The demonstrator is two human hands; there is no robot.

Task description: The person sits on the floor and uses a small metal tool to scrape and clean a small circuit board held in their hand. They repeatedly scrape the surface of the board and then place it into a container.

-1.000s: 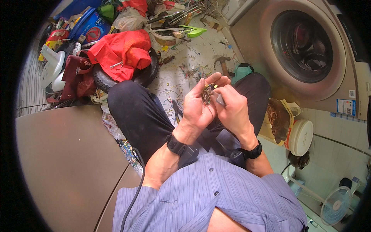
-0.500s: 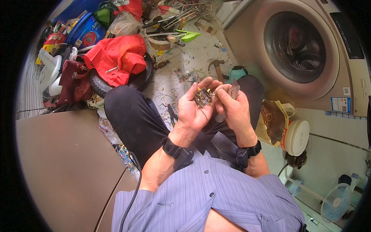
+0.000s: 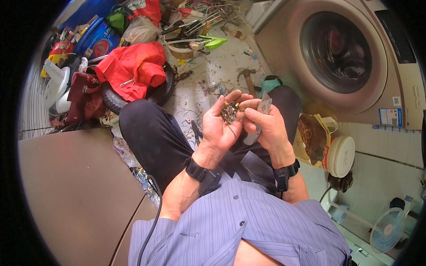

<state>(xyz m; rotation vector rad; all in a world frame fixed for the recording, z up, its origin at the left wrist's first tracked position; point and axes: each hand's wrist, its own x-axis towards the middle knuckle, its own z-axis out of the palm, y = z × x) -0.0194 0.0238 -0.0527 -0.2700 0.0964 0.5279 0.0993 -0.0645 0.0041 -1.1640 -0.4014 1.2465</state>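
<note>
My left hand (image 3: 216, 131) is cupped palm up, its fingers curled around a small heap of mixed scraps (image 3: 230, 113). These look like tiny metal and electronic bits, dark with some yellow and shiny pieces, too small to tell one by one. Close against it on the right, my right hand (image 3: 274, 129) grips a grey utility knife (image 3: 251, 138). The knife's flat pointed end sticks up past the thumb, and its lower end shows below the fingers. My right fingertips reach the edge of the heap; whether they pinch a piece is unclear.
A hammer (image 3: 248, 81) lies on the littered floor (image 3: 213, 66) beyond my hands. Dark-handled pliers (image 3: 196, 131) rest between my legs. At right stand a washing machine (image 3: 284, 57) and a white-lidded bucket (image 3: 343, 156). A red cloth (image 3: 133, 66) covers a tire (image 3: 166, 91) at left.
My right fingers have shifted slightly at the scraps, and the knife has tilted a little in that hand. The left hand stays cupped, nearly in place.
</note>
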